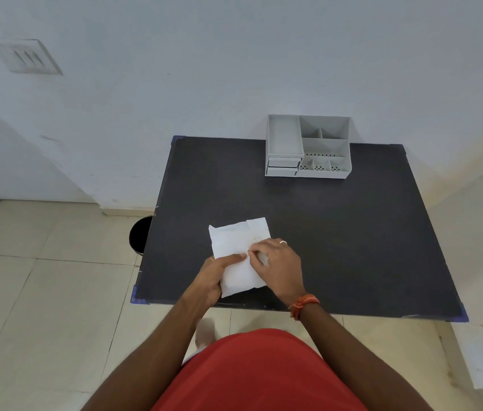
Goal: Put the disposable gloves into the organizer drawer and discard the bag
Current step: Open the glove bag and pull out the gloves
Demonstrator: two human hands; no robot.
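Observation:
A white plastic bag [234,243] lies on the black table [352,232] near its front edge. My left hand [215,277] grips the bag's left side, thumb pressed on top. My right hand [278,266] pinches the bag near its middle, right beside the left thumb. The gloves inside are hidden by the bag. A grey desk organizer [308,146] stands at the table's back edge against the wall, with two shut drawers [282,167] at its lower left and open compartments on top.
A black round bin [139,235] stands on the tiled floor just left of the table. A white wall rises right behind the table. Blue tape marks the table's corners.

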